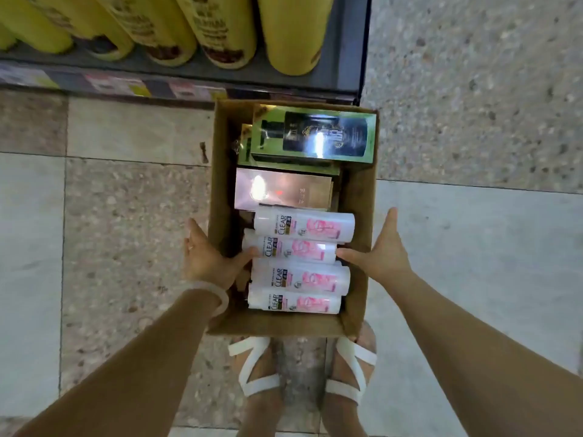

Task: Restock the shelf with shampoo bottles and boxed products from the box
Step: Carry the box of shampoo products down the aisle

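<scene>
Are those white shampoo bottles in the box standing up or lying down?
Lying down. All four white shampoo bottles lie on their sides across the cardboard box, stacked in a row, labels facing up.

Both my hands at the cardboard box (pixel 220 171)

Left hand (pixel 205 257) and right hand (pixel 378 253) grip its opposite walls, thumbs hooked inside, arms stretched down.

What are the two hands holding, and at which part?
Both hold the cardboard box by its long side walls: the left hand grips the left wall, thumb inside, and the right hand the right wall, thumb inside.
</scene>
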Motion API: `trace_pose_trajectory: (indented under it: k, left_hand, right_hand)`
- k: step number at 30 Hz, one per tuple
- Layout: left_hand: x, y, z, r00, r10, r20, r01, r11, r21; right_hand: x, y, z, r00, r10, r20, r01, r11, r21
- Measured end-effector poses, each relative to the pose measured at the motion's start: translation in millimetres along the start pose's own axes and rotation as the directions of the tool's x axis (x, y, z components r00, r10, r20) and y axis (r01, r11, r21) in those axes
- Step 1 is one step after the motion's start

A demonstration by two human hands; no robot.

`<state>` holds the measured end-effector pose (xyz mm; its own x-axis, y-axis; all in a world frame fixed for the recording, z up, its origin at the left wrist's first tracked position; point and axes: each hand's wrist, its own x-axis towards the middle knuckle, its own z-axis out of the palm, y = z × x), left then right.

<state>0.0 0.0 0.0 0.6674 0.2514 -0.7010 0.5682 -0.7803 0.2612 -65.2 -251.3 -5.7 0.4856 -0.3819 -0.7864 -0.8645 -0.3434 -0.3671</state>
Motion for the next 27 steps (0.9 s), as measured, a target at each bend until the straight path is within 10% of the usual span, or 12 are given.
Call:
trace_pose_trajectory:
  k: [27]
  left_hand:
    - [38.2,-19.6,14.8,0.970,0.071,-0.234,-0.072,0.997,0.006]
  right_hand:
    - [18.7,22.8,12.2,0.990,-0.037,-0.138,0.028,0.998,-0.061]
